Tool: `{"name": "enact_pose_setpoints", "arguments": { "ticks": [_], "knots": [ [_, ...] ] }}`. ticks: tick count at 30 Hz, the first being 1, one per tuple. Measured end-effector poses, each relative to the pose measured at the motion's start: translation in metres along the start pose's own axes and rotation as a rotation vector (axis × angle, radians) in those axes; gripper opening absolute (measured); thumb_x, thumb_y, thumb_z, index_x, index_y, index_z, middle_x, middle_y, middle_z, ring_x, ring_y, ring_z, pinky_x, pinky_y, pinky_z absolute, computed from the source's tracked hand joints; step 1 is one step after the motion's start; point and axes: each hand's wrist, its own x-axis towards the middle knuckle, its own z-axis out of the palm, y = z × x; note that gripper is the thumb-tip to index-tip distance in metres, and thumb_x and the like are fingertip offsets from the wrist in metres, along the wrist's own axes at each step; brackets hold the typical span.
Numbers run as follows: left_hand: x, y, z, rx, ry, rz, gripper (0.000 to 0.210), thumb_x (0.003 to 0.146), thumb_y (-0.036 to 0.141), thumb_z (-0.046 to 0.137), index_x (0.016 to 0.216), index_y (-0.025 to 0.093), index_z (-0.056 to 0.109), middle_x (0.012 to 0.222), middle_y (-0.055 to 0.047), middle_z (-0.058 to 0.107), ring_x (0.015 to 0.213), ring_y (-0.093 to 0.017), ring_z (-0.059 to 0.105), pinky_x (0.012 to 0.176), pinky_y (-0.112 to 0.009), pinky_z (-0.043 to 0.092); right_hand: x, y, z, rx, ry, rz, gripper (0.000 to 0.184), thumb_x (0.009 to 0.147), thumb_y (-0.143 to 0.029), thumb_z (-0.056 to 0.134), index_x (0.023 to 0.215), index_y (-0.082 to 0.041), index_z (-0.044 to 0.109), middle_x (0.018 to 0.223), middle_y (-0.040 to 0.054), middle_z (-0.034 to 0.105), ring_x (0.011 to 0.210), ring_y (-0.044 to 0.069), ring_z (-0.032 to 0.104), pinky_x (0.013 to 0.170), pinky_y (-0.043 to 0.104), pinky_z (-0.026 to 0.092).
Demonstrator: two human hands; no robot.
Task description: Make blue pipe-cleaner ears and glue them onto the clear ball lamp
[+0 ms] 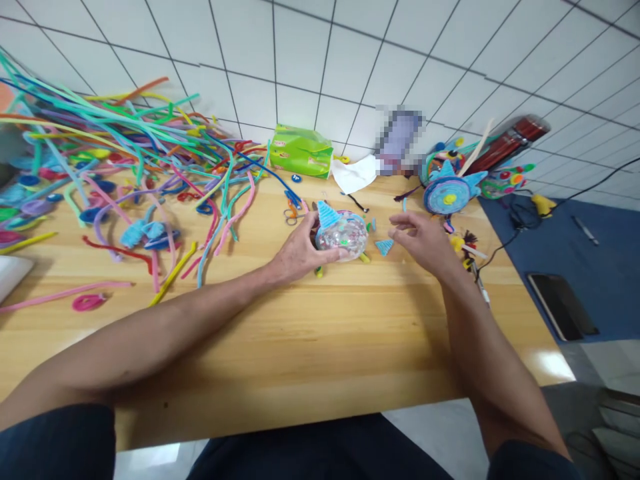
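My left hand is wrapped round a clear rounded container with small coloured bits showing through it. A striped light-blue triangle stands up from its upper left edge. My right hand hovers to the right of it, fingers loosely bent and apart, holding nothing visible. Just left of those fingertips, a second light-blue triangle lies on the wooden table. Scissors with orange handles lie behind my left hand, partly hidden.
Many coloured pipe cleaners pile up at the left. A green tissue pack and a white paper sheet rest by the tiled wall. Rightward are a blue decorated disc, a red thermos, a phone and a black cable.
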Motion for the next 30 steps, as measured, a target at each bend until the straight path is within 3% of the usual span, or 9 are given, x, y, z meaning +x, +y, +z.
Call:
{"name": "enact_pose_setpoints", "arguments": {
  "ticks": [2,6,10,14,20,24,30],
  "knots": [
    [0.0,-0.001,0.0,0.0,0.006,0.004,0.076,0.072,0.046,0.097,0.129,0.019,0.055,0.128,-0.013,0.07,0.12,-0.03,0.07,0.107,-0.047,0.06,-0.01,0.011,0.007,-0.152,-0.01,-0.035,0.025,0.088,-0.032,0.071,0.109,-0.022,0.081,0.108,0.0121,0.082,0.096,0.031,0.076,0.089,0.05,0.062],
    [0.0,-0.007,-0.001,0.022,-0.007,0.02,0.074,0.075,0.048,0.096,0.13,0.021,0.056,0.129,-0.012,0.07,0.122,-0.031,0.07,0.109,-0.051,0.061,-0.025,0.021,0.023,-0.408,-0.069,-0.117,0.028,0.093,-0.029,0.063,0.114,-0.018,0.079,0.119,0.0188,0.08,0.117,0.037,0.071,0.108,0.055,0.055],
    [0.001,-0.011,-0.004,0.032,-0.036,0.043,0.068,0.078,0.046,0.094,0.128,0.021,0.057,0.127,-0.012,0.071,0.123,-0.033,0.07,0.11,-0.054,0.061,-0.028,0.016,0.027,-0.468,-0.08,-0.078,0.019,0.093,-0.03,0.063,0.105,-0.021,0.075,0.113,0.0178,0.079,0.113,0.037,0.07,0.102,0.052,0.053],
    [0.002,-0.012,-0.006,0.007,-0.065,0.052,0.073,0.076,0.044,0.096,0.132,0.02,0.056,0.134,-0.014,0.07,0.127,-0.034,0.07,0.112,-0.055,0.06,-0.027,0.006,0.02,-0.284,-0.059,0.054,0.013,0.088,-0.031,0.07,0.099,-0.024,0.069,0.085,0.0074,0.076,0.085,0.029,0.071,0.08,0.041,0.052],
    [0.002,-0.016,-0.007,-0.028,-0.088,0.05,0.074,0.077,0.042,0.095,0.136,0.019,0.056,0.139,-0.015,0.07,0.128,-0.034,0.07,0.114,-0.054,0.059,-0.022,-0.013,0.008,0.32,0.012,0.175,0.028,0.093,-0.047,0.066,0.11,-0.025,0.061,0.06,-0.0082,0.06,0.051,0.016,0.057,0.055,0.029,0.043],
    [0.001,-0.016,-0.007,-0.007,-0.08,0.052,0.073,0.078,0.042,0.096,0.136,0.019,0.057,0.137,-0.015,0.07,0.127,-0.034,0.07,0.116,-0.056,0.057,-0.013,-0.028,0.008,0.497,0.022,0.107,0.041,0.089,-0.048,0.074,0.119,-0.026,0.058,0.067,-0.0092,0.059,0.053,0.013,0.056,0.049,0.027,0.04],
    [0.002,-0.017,-0.007,-0.025,-0.089,0.056,0.071,0.08,0.043,0.094,0.135,0.019,0.056,0.141,-0.016,0.068,0.13,-0.034,0.069,0.116,-0.058,0.057,0.005,-0.047,0.013,0.604,-0.034,-0.003,0.05,0.082,-0.042,0.086,0.12,-0.028,0.058,0.08,-0.0049,0.067,0.066,0.016,0.066,0.053,0.028,0.05]
  ]
}}
